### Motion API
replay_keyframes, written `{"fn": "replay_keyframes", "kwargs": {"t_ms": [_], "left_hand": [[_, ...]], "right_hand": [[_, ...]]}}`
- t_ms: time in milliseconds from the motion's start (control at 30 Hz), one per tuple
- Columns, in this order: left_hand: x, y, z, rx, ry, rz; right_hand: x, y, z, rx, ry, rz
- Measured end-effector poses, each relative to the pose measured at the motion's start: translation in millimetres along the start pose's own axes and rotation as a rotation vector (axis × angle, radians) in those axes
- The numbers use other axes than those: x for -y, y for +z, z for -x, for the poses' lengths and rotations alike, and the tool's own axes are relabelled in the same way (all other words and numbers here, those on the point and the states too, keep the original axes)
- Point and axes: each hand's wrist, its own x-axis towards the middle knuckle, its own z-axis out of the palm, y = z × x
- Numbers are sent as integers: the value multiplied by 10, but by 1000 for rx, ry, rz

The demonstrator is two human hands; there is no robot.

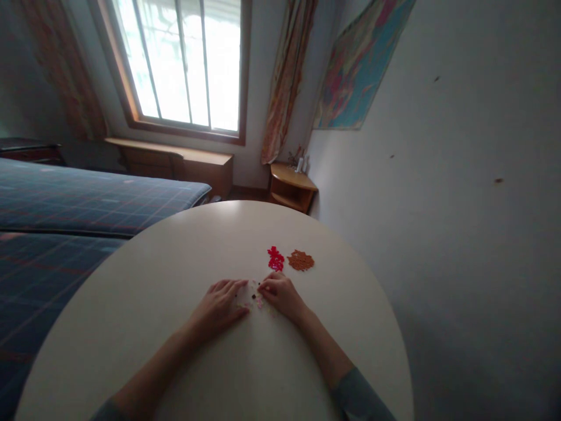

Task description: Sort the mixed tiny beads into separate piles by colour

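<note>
Small scattered pieces [259, 302], some pale pink and yellowish, a few dark, lie on the white round table [210, 234] between my hands. My left hand [224, 304] rests on the tabletop at their left, thumb and fingers apart, curved around that side of the pieces. At their right edge, my right hand [279, 292] has its thumb and forefinger pinched together; whatever is between the fingertips is too small to name. Just beyond the right hand sits a pile of red pieces [276, 259]. Beside it on the right is a pile of orange-brown pieces [300, 261].
A bed with a dark plaid cover [87, 196] stands left of the table. A white wall [460, 234] rises on the right. Behind the table are a corner shelf [293, 177], a low wooden desk [197, 155] and a bright window [188, 64].
</note>
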Motion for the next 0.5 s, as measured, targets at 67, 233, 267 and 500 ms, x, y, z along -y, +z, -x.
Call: {"fn": "replay_keyframes", "kwargs": {"t_ms": [67, 233, 267, 500], "left_hand": [[0, -2, 1, 7, 3, -1], [26, 24, 2, -8, 5, -6], [33, 30, 1, -8, 2, -9], [40, 28, -3, 0, 2, -11]], "right_hand": [[0, -11, 2, 7, 4, -12], [-6, -34, 13, 34, 12, -49], [-7, -36, 14, 34, 11, -51], [14, -95, 10, -91, 61, -52]]}}
